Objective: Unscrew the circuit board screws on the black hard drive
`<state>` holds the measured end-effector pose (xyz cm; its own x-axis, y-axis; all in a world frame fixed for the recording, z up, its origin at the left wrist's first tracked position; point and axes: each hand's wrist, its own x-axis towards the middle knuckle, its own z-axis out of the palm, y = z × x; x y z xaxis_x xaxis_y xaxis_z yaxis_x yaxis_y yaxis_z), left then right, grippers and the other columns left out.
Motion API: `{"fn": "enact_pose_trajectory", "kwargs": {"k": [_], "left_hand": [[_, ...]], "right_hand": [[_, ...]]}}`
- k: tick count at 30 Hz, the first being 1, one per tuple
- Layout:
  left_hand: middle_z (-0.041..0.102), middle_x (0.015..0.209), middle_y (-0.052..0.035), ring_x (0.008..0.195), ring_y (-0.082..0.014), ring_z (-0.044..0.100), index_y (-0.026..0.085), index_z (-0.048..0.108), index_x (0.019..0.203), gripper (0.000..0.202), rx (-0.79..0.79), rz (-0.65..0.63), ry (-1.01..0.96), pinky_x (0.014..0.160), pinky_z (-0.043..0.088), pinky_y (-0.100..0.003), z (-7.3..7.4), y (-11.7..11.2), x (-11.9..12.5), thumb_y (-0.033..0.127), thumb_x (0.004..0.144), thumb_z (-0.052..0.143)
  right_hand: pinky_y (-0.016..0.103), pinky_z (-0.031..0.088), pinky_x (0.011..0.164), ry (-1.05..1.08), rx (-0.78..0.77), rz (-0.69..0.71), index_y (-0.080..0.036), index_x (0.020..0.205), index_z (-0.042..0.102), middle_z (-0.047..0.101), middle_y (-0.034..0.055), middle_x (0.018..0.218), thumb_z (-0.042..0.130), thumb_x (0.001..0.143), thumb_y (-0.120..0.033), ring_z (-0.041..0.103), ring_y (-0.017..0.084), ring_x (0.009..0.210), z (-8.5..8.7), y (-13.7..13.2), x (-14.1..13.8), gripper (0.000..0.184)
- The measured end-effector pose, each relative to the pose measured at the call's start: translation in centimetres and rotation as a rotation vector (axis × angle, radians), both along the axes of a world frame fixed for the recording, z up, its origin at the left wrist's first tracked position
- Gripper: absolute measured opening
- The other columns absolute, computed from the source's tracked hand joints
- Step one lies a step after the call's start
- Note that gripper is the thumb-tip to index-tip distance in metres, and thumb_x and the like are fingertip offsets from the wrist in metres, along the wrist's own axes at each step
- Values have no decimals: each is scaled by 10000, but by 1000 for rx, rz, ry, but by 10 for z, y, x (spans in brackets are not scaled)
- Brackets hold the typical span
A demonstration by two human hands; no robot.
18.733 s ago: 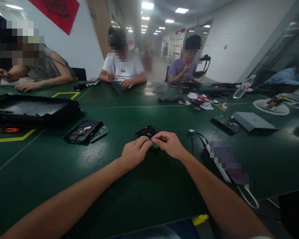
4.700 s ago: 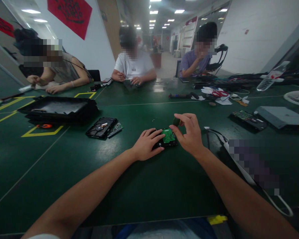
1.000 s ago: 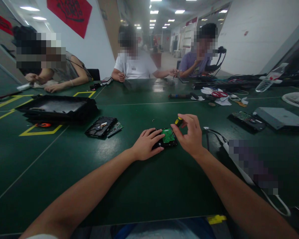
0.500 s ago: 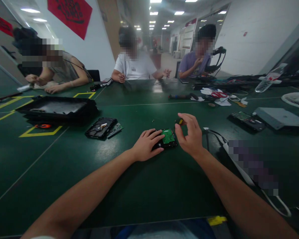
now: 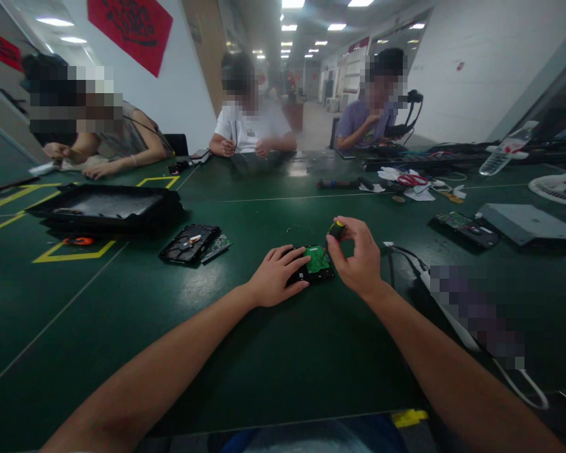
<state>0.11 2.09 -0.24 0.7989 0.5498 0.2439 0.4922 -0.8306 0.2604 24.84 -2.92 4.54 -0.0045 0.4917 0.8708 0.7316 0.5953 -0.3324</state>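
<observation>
- Tabletop, broad, flat and dark green [image 5: 264,371], carries everything in hand
- Shallow black plastic casing, rectangular with a raised rim [image 5: 170,202], lies to the left, well apart from the hands
- Pale grey metal box, low and flat-topped [image 5: 531,223], lies on the right, also well apart
- Left hand [image 5: 278,277] rests palm down with fingers spread, gripping nothing, and covers the left part of a black rectangular hard drive [image 5: 311,275], seemingly to pin it
- Right hand [image 5: 358,258] is half curled, thumb and forefinger pinching a short screwdriver with a dark, yellow-marked handle [image 5: 336,229]
- Second black hard drive, rectangular with a ridged surface [image 5: 186,245], sits left of the hands, a loose green-grey circuit board [image 5: 217,247] beside it
- Pinned drive lies flat before the person, its bright green circuit board [image 5: 318,258] facing up, partly under the left fingers
- Screwdriver handle is above the board's right end; whether the tip sits in a screw cannot be told
- Step in hand looks like working a screw at that end; the next move calls for a steady drive, a seated tip and small finger turns
- Tiny bits [image 5: 288,230] lie just beyond the drive, too small to identify
</observation>
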Motion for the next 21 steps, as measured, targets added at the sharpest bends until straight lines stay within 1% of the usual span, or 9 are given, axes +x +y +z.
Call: {"fn": "enact_pose_trajectory", "kwargs": {"k": [2,3,7,9,12,14,18,21], "left_hand": [[413,1736,-90,1588,-424,339,292,457,1652,697,-4,-1,-1,1264,327,-674,0,0,0,579,1035,613],[412,1736,-92,1590,-425,335,294,460,1651,697,-4,0,-4,1263,325,-676,0,0,0,579,1034,615],[406,1741,-84,1594,-422,331,305,449,1658,702,-3,5,-1,1268,320,-670,-1,0,0,580,1034,618],[405,1741,-79,1595,-418,332,309,447,1659,702,-5,3,2,1271,321,-662,-1,0,0,584,1036,616],[402,1743,-80,1593,-421,332,304,460,1652,697,-4,4,-1,1270,319,-664,-1,0,0,586,1034,617],[399,1746,-80,1590,-422,337,299,463,1649,694,-2,3,-1,1270,317,-665,-1,0,0,583,1035,615],[399,1746,-80,1593,-424,328,290,457,1652,702,-1,1,1,1270,314,-669,-2,0,0,589,1035,611],[399,1746,-79,1592,-423,332,293,452,1654,706,-3,3,7,1270,312,-673,-1,1,0,587,1034,614]], "right_hand": [[461,667,826,-18,13,-27,-282,1408,579,681,113,1263,718,997,-278,700,282,1101,1,0,0,434],[470,668,826,-27,14,-30,-285,1406,582,679,117,1263,716,997,-282,695,288,1111,1,0,0,430],[494,672,886,-19,-25,12,-272,1478,550,659,145,1364,613,1028,-224,702,290,1161,0,0,1,457],[487,673,883,-19,-33,9,-273,1495,541,662,144,1370,616,1027,-221,712,284,1140,-1,0,0,477],[466,669,834,-30,-15,-21,-293,1474,563,684,120,1290,676,1012,-255,719,272,1063,0,0,0,477],[458,661,832,-39,2,-17,-296,1469,573,686,108,1257,685,1007,-253,719,257,1011,1,-1,-1,476],[458,655,871,-53,-13,19,-287,1518,543,676,126,1341,604,1025,-206,717,249,1011,2,-2,-1,504],[449,659,821,-45,-20,6,-304,1518,537,673,119,1319,624,1020,-225,706,253,1002,1,-2,-1,512]]}}
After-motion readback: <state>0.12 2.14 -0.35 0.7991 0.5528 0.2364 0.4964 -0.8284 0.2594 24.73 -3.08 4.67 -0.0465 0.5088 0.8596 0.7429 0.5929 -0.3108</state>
